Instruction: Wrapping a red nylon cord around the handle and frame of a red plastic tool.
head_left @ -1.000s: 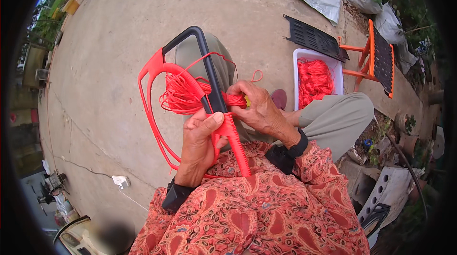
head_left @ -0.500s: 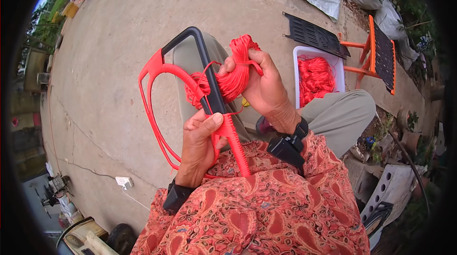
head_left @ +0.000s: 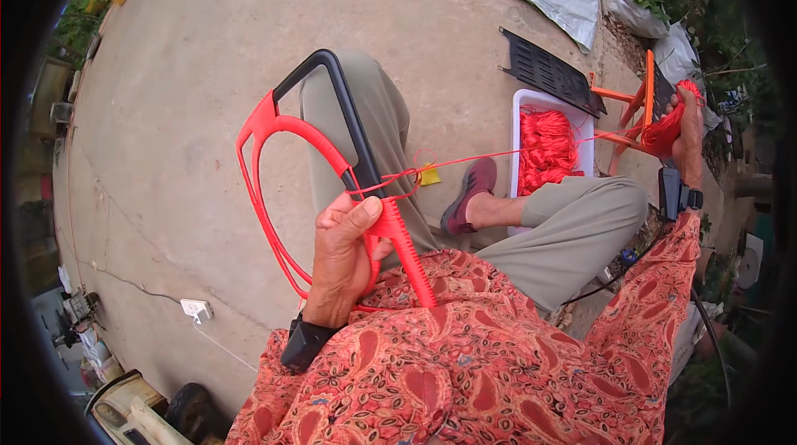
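Note:
A black metal frame (head_left: 347, 100) with rounded corners rests over my lap, parts of it wound in red cord. My left hand (head_left: 342, 250) is closed around its wrapped bar, thumb pressed on the windings. Far out to the right, my right hand (head_left: 689, 134) grips a hank of red cord (head_left: 662, 134). From that hank a single strand (head_left: 498, 152) runs taut back to the black bar, where a small loose loop (head_left: 407, 183) hangs just above my left thumb. Some fingers of my right hand are hidden behind the hank.
A white plastic tub (head_left: 587, 164) full of red cord hanks (head_left: 546, 142) stands beyond my bent leg. An orange-legged rack (head_left: 635, 105) and a black slotted panel (head_left: 552, 67) are beside it. A white power strip (head_left: 197, 310) lies on the concrete at left.
My right hand has swung far right with the hank, drawing the strand out straight across the tub. My left hand and the frame stay nearly where they were.

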Tool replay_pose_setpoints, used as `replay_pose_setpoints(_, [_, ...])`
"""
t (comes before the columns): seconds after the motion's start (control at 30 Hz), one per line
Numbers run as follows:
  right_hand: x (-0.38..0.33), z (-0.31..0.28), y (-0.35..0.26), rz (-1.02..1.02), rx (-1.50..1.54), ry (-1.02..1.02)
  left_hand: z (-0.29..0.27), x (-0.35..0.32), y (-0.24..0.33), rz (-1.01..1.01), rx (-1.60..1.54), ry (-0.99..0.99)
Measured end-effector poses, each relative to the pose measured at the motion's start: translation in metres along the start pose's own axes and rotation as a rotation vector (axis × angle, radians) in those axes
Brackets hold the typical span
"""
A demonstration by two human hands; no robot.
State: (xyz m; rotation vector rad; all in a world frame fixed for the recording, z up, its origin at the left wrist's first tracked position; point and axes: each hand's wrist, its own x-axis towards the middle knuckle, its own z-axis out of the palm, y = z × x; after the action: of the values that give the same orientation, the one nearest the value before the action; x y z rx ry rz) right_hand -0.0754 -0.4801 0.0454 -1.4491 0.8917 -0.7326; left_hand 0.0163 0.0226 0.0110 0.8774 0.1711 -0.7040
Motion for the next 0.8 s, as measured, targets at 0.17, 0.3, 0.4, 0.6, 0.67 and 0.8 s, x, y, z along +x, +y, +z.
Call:
replay_pose_setpoints(0.17, [-0.086, 0.093, 0.042, 0.055, -0.136, -0.442, 0.006, 0.002, 0.004, -0.013, 0.018, 0.014])
replay_pose_setpoints(0.3, [-0.168, 0.175, 0.054, 0.237, -0.014, -0.883, 0.008, 0.0, 0.003, -0.001, 0.033, 0.036])
replay_pose_setpoints(0.4, [-0.208, 0.215, 0.043, 0.371, 0.11, -1.109, 0.002, 0.003, 0.002, -0.008, 0.032, 0.013])
replay_pose_setpoints(0.6, [-0.238, 0.248, 0.071, 0.164, 0.013, -1.075, 0.002, 0.002, 0.001, -0.014, 0.03, -0.006])
replay_pose_setpoints(0.67, [-0.245, 0.248, 0.072, 0.111, 0.041, -1.0, 0.003, 0.002, 0.001, -0.017, 0.027, -0.003])
replay_pose_setpoints(0.8, [-0.251, 0.247, 0.079, 0.066, 0.212, -0.962, 0.002, 0.002, 0.0, -0.014, 0.026, 0.001])
